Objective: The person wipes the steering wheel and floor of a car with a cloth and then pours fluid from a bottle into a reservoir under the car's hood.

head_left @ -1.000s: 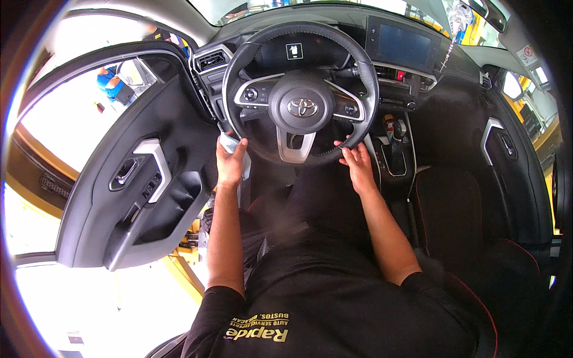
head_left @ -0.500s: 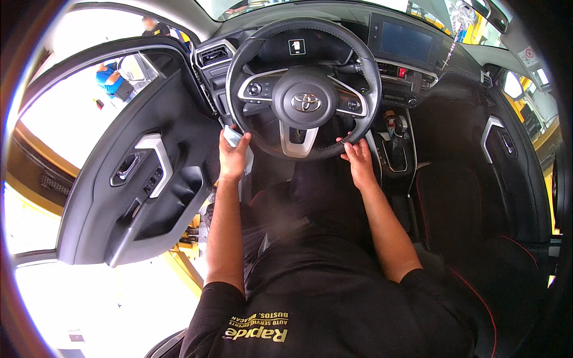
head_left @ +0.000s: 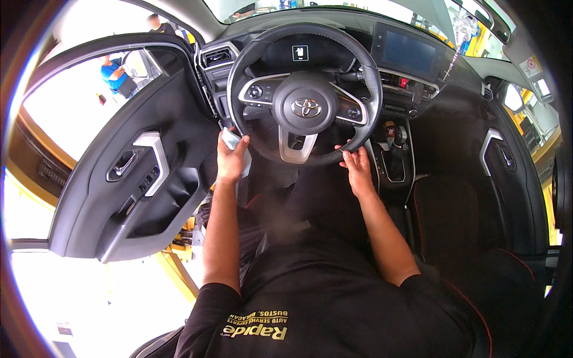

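I sit behind a black leather steering wheel (head_left: 371,83) with silver spokes. My left hand (head_left: 231,154) is closed on a pale blue, flat item (head_left: 233,139), perhaps a folded sheet or cloth, beside the wheel's lower left rim; whether it also grips the rim is unclear. My right hand (head_left: 357,164) has its fingertips curled on the lower right rim, with the thumb near its inner side. Behind the wheel is a dark instrument display (head_left: 299,52) with a small lit graphic. My legs below are mostly lost in shadow.
An open driver's door (head_left: 101,203) stands at left, with yellow metal structures (head_left: 179,271) outside and a person in blue (head_left: 112,77) beyond. At right are the gear lever (head_left: 399,137), centre screen (head_left: 406,51) and passenger seat (head_left: 447,221). A decoration hangs from the mirror (head_left: 490,21).
The view has shifted slightly, so the dashboard sits a little lower in the picture. Both hands stay at the wheel's lower rim with little visible movement.
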`<state>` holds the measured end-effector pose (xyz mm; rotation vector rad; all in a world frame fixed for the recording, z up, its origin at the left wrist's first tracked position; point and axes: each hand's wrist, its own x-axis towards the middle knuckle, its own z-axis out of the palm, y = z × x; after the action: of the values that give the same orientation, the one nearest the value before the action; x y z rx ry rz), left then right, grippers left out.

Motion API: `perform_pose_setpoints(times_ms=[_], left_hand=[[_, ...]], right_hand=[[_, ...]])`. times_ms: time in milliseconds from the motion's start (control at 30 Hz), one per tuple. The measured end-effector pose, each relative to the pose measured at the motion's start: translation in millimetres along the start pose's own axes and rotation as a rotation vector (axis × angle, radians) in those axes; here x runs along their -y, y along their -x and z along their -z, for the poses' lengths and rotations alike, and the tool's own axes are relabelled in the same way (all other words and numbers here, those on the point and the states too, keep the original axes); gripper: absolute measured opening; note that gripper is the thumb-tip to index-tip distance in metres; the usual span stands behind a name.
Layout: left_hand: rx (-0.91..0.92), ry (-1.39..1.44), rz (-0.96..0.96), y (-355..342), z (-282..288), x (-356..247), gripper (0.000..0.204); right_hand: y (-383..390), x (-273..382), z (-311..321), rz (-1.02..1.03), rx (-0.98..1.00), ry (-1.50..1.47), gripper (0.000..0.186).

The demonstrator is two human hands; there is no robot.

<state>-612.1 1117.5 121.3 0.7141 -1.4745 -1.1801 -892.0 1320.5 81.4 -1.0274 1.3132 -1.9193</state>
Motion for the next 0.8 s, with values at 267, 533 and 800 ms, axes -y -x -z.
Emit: perform_pose_setpoints(times_ms=[267,533,800], left_hand=[[0.007,0.008,0.03,-0.2,-1.1,-12.0,0.042],[0.004,-0.082,0.029,0.3,3.6,-9.9,0.044],[0.017,-0.051,0.059,0.5,1.6,-14.4,0.046]], right_hand=[[-3.4,-8.2,3.9,0.01,0.013,-0.039,0.039],[0.3,-1.6,-3.6,-0.037,-0.04,-0.002,0.038],[0.8,-2.8,-1.0,-0.046,-0.035,-0.022,0.04]])
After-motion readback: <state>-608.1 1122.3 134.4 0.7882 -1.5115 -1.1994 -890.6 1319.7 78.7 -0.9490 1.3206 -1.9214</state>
